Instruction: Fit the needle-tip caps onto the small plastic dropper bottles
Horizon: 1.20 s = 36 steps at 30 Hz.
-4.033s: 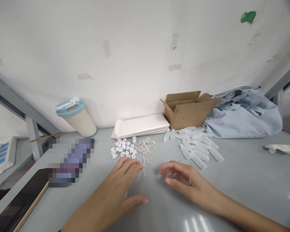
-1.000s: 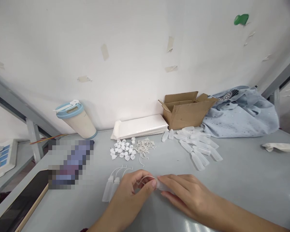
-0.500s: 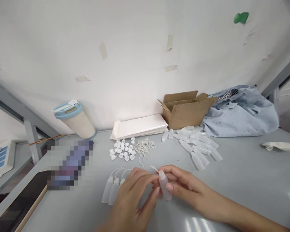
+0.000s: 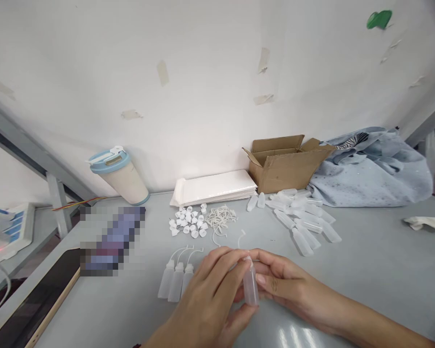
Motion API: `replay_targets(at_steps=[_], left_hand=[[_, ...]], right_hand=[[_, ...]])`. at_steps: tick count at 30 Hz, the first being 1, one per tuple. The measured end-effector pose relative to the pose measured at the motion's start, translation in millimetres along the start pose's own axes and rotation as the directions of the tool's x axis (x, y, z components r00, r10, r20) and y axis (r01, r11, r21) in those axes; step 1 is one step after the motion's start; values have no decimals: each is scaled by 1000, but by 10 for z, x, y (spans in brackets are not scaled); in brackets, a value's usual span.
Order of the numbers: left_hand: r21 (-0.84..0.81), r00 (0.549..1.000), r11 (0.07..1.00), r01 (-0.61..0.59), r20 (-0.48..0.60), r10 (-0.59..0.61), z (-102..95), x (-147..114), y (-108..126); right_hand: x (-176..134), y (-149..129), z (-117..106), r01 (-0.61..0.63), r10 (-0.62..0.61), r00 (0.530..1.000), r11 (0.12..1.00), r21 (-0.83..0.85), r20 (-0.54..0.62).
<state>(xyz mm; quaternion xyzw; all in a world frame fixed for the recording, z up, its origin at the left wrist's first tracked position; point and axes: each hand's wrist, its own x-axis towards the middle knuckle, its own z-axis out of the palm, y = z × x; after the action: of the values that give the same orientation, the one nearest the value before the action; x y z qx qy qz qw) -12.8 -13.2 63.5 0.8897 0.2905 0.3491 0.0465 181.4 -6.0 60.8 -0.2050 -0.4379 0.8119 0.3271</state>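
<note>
A small translucent squeeze bottle (image 4: 251,287) stands nearly upright between my hands. My right hand (image 4: 284,280) grips it from the right, thumb on its side. My left hand (image 4: 213,292) closes on it from the left, index finger at the neck and thumb near the base. A thin white strap (image 4: 241,238) rises from behind the fingers at the bottle's top. Left of my left hand lie several similar bottles (image 4: 175,284) with straps on their necks, partly covered by the hand. Beyond are white caps (image 4: 189,221) and a heap of loose straps (image 4: 222,217).
Several bare bottles (image 4: 304,224) lie to the right, before an open cardboard box (image 4: 286,169) and a blue cloth bag (image 4: 373,169). White packets (image 4: 215,187) rest against the wall. A tumbler (image 4: 123,176), a blurred-out flat object (image 4: 112,241) and a phone-like dark slab (image 4: 36,295) are at left.
My left hand has moved from beside the bottle's neck onto it, its thumb now down at the base. The strap now points up instead of left. The whole view has shifted slightly.
</note>
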Motion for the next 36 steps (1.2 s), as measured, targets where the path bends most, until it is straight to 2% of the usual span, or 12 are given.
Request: replay_targets(at_steps=[4, 7, 9, 12, 16, 19, 21, 26, 30, 36], left_hand=[[-59, 1000, 998, 26, -10, -27, -58, 34, -1], [-124, 983, 982, 142, 133, -125, -172, 65, -18], [-145, 934, 955, 260, 288, -211, -265, 77, -49], [-99, 822, 903, 417, 466, -328, -401, 71, -134], [-5, 700, 863, 506, 587, -407, -544, 38, -270], [35, 647, 847, 530, 629, -430, -603, 12, -325], [55, 635, 847, 529, 636, -438, -613, -1, -333], [90, 657, 864, 495, 613, -440, -580, -13, -300], [123, 637, 855, 504, 615, -465, -564, -39, -294], [135, 641, 855, 501, 607, -470, -596, -84, -299]], right_hand=[[8, -53, 33, 10, -5, 1000, 982, -187, 25], [-2, -54, 66, -8, 14, 1000, 943, -332, 18], [-18, -32, 78, -38, 27, 999, 895, -443, -32], [-46, 7, 72, -123, 41, 988, 797, -592, -149], [-56, 18, 51, -167, 22, 974, 737, -655, -225], [-53, -1, 49, -172, 3, 969, 727, -665, -247], [-55, -10, 51, -171, -5, 968, 721, -671, -251], [-59, -9, 51, -177, -4, 966, 715, -676, -258], [-48, -3, 37, -182, -1, 966, 712, -678, -259], [-41, 9, 5, -182, -17, 963, 695, -696, -270]])
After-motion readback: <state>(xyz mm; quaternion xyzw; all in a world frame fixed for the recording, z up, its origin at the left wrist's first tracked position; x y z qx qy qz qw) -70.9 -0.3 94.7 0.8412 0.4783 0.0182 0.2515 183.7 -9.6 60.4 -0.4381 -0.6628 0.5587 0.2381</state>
